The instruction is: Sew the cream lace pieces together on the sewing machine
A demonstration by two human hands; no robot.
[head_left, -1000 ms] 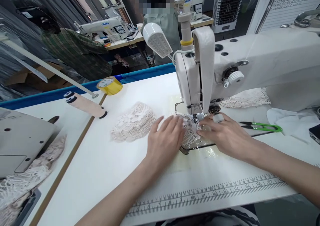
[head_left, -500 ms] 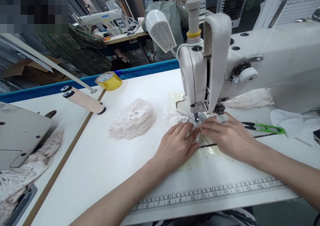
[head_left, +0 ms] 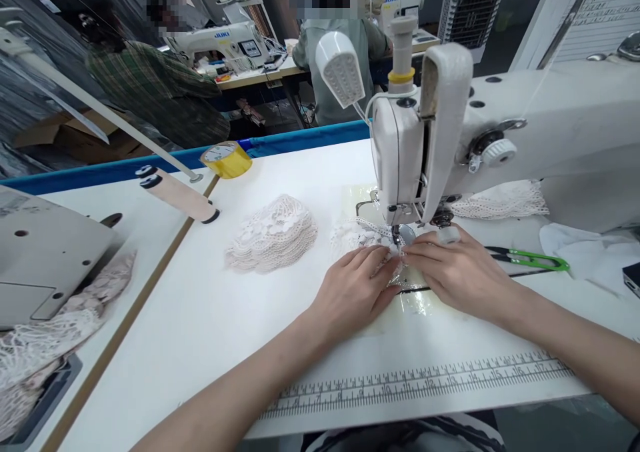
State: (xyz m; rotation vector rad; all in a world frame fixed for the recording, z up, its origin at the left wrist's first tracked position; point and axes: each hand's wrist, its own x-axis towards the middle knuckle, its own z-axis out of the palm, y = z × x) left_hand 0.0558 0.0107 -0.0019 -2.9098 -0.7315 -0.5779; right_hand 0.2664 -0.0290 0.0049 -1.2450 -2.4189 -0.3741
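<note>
A piece of white lace (head_left: pixel 350 234) lies under the presser foot (head_left: pixel 396 235) of a white sewing machine (head_left: pixel 400 152). My left hand (head_left: pixel 357 285) presses on the lace just left of the foot, its fingers together and the thumb tucked toward the needle. On the other side, my right hand (head_left: pixel 455 265) pinches the lace's edge close to the foot, below the machine head. The fingertips of both hands nearly meet there and partly hide the lace. A stack of lace pieces (head_left: pixel 275 235) rests to the left.
Green-handled thread snips (head_left: pixel 535 259) and a white cloth (head_left: pixel 580 245) lie at right. More lace (head_left: pixel 503 200) sits behind the machine head. Yellow tape (head_left: pixel 227 160) and thread cones (head_left: pixel 180 195) are at the back left. A printed ruler (head_left: pixel 410 385) runs along the front edge. Two people sit beyond.
The view has shifted slightly, so the scene sits a little further right and lower at the back. Both hands stay at the presser foot with the lace, almost unmoved.
</note>
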